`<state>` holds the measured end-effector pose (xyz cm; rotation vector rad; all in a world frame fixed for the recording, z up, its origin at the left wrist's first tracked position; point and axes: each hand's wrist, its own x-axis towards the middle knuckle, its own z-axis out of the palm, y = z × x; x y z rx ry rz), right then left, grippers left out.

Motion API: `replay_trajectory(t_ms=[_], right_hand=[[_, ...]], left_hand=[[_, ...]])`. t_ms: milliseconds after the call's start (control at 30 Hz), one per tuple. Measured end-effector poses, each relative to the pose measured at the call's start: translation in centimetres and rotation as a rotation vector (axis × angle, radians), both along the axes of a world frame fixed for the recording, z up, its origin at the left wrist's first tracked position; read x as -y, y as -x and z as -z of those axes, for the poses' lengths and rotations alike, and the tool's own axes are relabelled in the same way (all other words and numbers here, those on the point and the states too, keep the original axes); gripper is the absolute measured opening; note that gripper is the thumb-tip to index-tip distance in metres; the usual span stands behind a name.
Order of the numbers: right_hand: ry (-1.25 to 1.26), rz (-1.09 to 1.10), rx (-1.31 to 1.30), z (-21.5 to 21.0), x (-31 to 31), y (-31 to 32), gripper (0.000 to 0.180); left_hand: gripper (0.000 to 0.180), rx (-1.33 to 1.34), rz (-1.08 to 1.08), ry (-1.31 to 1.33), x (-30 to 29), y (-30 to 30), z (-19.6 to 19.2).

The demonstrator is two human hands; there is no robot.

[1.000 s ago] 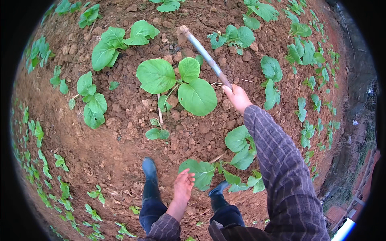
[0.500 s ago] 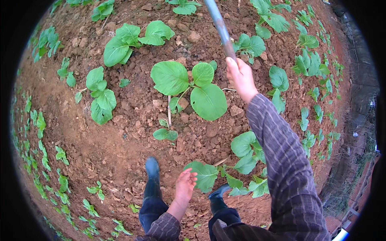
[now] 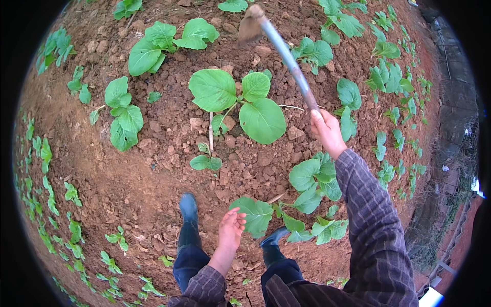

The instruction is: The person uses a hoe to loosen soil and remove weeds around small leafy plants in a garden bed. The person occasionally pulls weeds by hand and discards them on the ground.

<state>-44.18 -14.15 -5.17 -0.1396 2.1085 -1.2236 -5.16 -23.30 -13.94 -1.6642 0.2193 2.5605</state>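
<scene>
Grasping the hoe (image 3: 288,59) in your right hand (image 3: 327,132), left hand (image 3: 231,230) loose, you may cut the broad leaf (image 3: 262,121) if your aim drifts.

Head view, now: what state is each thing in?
Hoe: held aslant, its head brown
Right hand: closed around the handle
Left hand: empty, loosely curled
Left boot: on the soil
Central plant: leaves spread open
Soil: loose, cloddy in places

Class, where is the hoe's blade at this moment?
In the head view, the blade is near the top middle, at the far end of the handle gripped by the right hand.
</scene>
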Motion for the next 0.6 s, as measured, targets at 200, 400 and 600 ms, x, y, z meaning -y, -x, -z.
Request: replay_trajectory(t_ms=[200,400,600], right_hand=[[-0.209,0.049,-0.279,0.4,-8.6,-7.6,0.03],[-0.602,-0.042,-0.322,1.3,-12.7,-9.9,0.04],[-0.145,-0.345,-0.488,-7.4,-4.4,-14.4,0.025]], left_hand=[[0.028,-0.016,0.015,-0.006,-0.6,-0.6,-0.1],[0.027,-0.038,0.028,0.013,-1.5,-0.5,-0.2],[0.025,0.036,0.036,0.117,-3.6,-4.4,1.0]])
